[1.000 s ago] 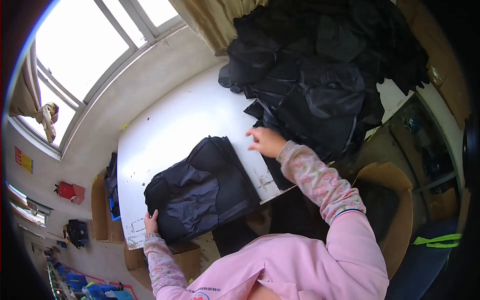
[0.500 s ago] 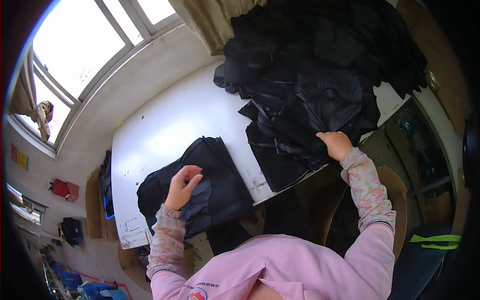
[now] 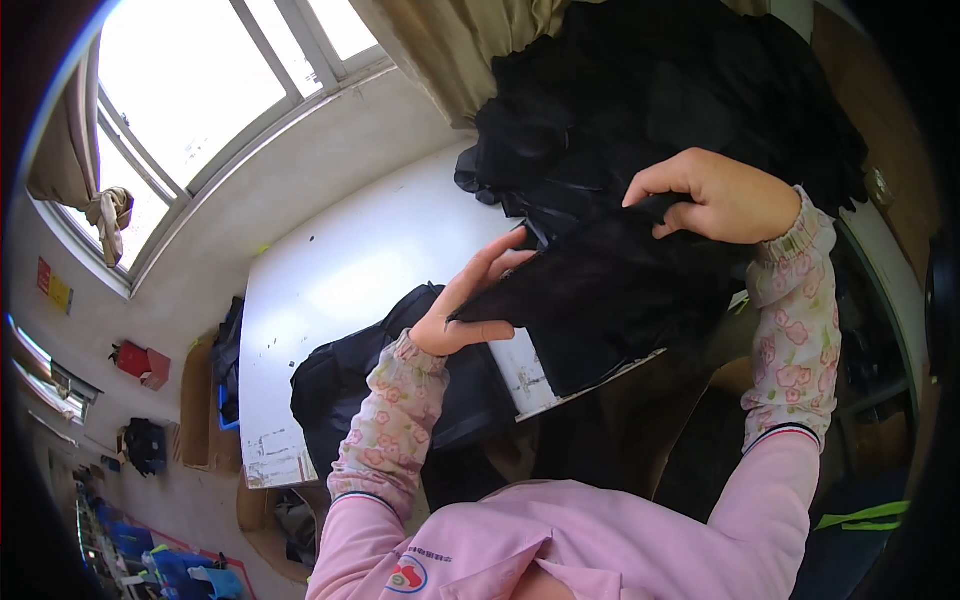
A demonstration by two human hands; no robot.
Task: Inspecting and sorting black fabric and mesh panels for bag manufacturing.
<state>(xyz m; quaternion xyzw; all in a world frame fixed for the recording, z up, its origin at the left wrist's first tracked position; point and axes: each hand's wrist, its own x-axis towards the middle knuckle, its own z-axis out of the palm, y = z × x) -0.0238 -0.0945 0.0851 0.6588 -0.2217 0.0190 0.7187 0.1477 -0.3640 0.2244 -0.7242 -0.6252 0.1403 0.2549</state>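
A piece of black fabric (image 3: 600, 285) is raised off the pile and stretched between my hands. My right hand (image 3: 725, 200) pinches its upper right edge with thumb and fingers. At its left edge, my left hand (image 3: 465, 310) has the fabric between thumb and fingers, the fingers partly behind it. Beyond lies a large heap of black fabric (image 3: 680, 90) at the far right of the white table (image 3: 350, 240). Nearer and to the left, a neater stack of black fabric pieces (image 3: 400, 380) rests by the table's front edge.
Curtains (image 3: 420, 50) hang beside the window (image 3: 200, 90) behind the table. Cardboard boxes (image 3: 205, 400) stand past its left end, with a blue bin (image 3: 228, 405) there. A strip of bright green material (image 3: 865, 515) lies at the lower right.
My right hand has lifted a black fabric piece off the pile. My left hand has moved right from above the stack to the piece's left edge. The view has shifted slightly.
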